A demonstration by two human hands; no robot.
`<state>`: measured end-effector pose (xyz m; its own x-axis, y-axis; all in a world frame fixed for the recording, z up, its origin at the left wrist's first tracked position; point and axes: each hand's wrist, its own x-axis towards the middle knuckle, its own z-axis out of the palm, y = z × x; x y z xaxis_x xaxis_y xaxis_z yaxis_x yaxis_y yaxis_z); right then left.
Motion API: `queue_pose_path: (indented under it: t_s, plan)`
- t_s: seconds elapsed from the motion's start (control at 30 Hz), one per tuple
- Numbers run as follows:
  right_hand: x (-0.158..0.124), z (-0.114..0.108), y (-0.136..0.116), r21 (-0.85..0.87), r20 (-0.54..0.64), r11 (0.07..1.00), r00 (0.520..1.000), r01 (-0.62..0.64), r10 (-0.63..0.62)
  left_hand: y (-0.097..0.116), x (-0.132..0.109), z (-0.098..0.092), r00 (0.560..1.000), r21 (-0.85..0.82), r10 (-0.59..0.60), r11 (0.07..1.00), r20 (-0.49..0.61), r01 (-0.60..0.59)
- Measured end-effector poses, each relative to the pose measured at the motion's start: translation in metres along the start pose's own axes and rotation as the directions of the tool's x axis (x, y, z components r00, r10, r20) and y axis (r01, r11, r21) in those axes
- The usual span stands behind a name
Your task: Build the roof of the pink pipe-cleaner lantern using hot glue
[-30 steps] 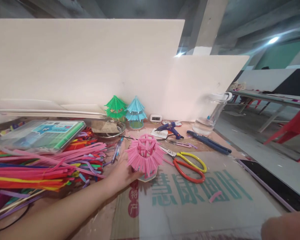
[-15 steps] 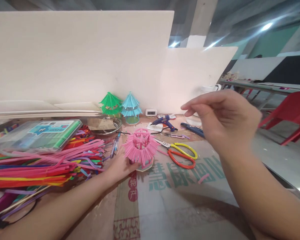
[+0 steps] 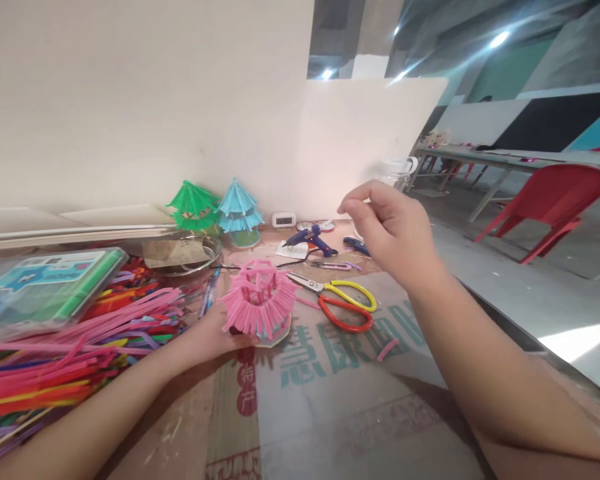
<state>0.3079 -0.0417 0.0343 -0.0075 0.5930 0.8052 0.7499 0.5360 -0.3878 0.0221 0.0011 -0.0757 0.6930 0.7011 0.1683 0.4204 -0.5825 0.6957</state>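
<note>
A pink pipe-cleaner pavilion model (image 3: 260, 303) with a fringed roof and an open frame on top stands near the middle of the table. My left hand (image 3: 223, 333) grips its lower left side, with the fingers partly hidden under the fringe. Raised above the table to the right, my right hand (image 3: 387, 223) has thumb and fingertips pinched together; anything between them is too small to make out. Scissors (image 3: 347, 303) with one yellow and one red handle lie just right of the model. A short pink piece (image 3: 388, 349) lies on the printed sheet (image 3: 330, 413).
Bundled coloured pipe cleaners (image 3: 80, 353) and a plastic case (image 3: 55, 287) fill the left. Behind are a green model (image 3: 193, 207), a blue model (image 3: 240, 213), a glass dish (image 3: 185, 253), a glue gun (image 3: 313, 240), a small clock (image 3: 283, 219) and a clear jar (image 3: 393, 175).
The view has turned to the right, so the table items appear further left. My right hand stays raised and pinched, a little further from the camera. My left hand still holds the pink model, now slightly tilted.
</note>
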Motion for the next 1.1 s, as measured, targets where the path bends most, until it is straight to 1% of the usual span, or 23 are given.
queue_pose_path:
  t_s: [0.07, 0.13, 0.2, 0.3, 0.37, 0.4, 0.47, 0.5, 0.57, 0.63, 0.7, 0.73, 0.77, 0.8, 0.83, 0.9, 1.03, 1.1]
  plan:
    - [-0.004, 0.003, -0.007, 0.059, -0.012, 0.997, 0.999, 0.046, -0.045, 0.000, -0.001, 0.001, 1.000, 0.059, -0.015, 0.998, -0.014, 0.016]
    - [-0.005, 0.007, -0.015, 0.126, 0.046, 0.987, 0.993, 0.101, -0.108, 0.002, -0.002, 0.002, 1.000, 0.105, -0.004, 0.994, 0.001, 0.004]
    - [-0.003, 0.013, -0.021, 0.160, 0.127, 0.980, 0.982, 0.115, -0.136, 0.003, -0.002, 0.003, 1.000, 0.140, 0.017, 0.990, 0.005, -0.017]
    - [0.002, 0.022, -0.019, 0.117, 0.256, 0.992, 0.964, 0.040, -0.069, 0.005, -0.002, 0.006, 0.999, 0.202, 0.042, 0.979, -0.032, -0.034]
    - [0.000, 0.025, -0.011, 0.060, 0.355, 0.998, 0.934, 0.021, -0.041, 0.006, -0.002, 0.009, 0.996, 0.240, 0.049, 0.970, -0.076, -0.030]
    - [-0.004, 0.025, -0.005, 0.033, 0.412, 0.999, 0.910, 0.032, -0.043, 0.006, -0.003, 0.011, 0.994, 0.258, 0.046, 0.966, -0.096, -0.020]
    - [-0.017, 0.021, 0.008, -0.005, 0.533, 0.998, 0.844, 0.068, -0.055, 0.006, -0.003, 0.014, 0.991, 0.289, 0.037, 0.957, -0.131, 0.003]
    - [-0.025, 0.016, 0.014, -0.003, 0.600, 0.997, 0.798, 0.072, -0.056, 0.005, -0.003, 0.015, 0.989, 0.299, 0.034, 0.954, -0.142, 0.010]
    - [-0.041, 0.003, 0.025, 0.029, 0.726, 0.997, 0.684, 0.072, -0.071, 0.004, -0.004, 0.018, 0.988, 0.310, 0.041, 0.951, -0.152, 0.008]
    - [-0.056, -0.012, 0.033, 0.039, 0.826, 0.999, 0.562, 0.026, -0.047, 0.002, -0.004, 0.019, 0.986, 0.314, 0.056, 0.949, -0.154, -0.005]
    - [-0.068, -0.026, 0.039, 0.022, 0.895, 0.996, 0.445, -0.081, 0.016, 0.001, -0.004, 0.020, 0.986, 0.325, 0.073, 0.946, -0.152, -0.020]
    - [-0.074, -0.032, 0.041, 0.008, 0.917, 0.991, 0.396, -0.135, 0.046, 0.000, -0.004, 0.020, 0.985, 0.334, 0.083, 0.942, -0.152, -0.028]
    - [-0.079, -0.036, 0.044, -0.009, 0.931, 0.984, 0.357, -0.178, 0.073, -0.001, -0.004, 0.020, 0.984, 0.342, 0.091, 0.939, -0.153, -0.034]
    - [-0.084, -0.039, 0.046, -0.026, 0.938, 0.979, 0.333, -0.204, 0.094, -0.002, -0.003, 0.019, 0.983, 0.348, 0.098, 0.937, -0.156, -0.038]
    - [-0.089, -0.040, 0.048, -0.037, 0.940, 0.977, 0.325, -0.211, 0.106, -0.003, -0.003, 0.019, 0.981, 0.351, 0.104, 0.936, -0.162, -0.041]
    - [-0.099, -0.038, 0.051, -0.051, 0.930, 0.980, 0.348, -0.191, 0.116, -0.005, -0.002, 0.019, 0.978, 0.347, 0.110, 0.937, -0.176, -0.043]
    - [-0.109, -0.029, 0.047, -0.063, 0.892, 0.993, 0.441, -0.095, 0.098, -0.002, -0.003, 0.020, 0.980, 0.366, 0.087, 0.930, -0.179, -0.016]
    - [-0.106, -0.026, 0.040, -0.065, 0.855, 0.995, 0.510, -0.074, 0.094, 0.002, -0.005, 0.021, 0.984, 0.383, 0.043, 0.923, -0.175, 0.028]
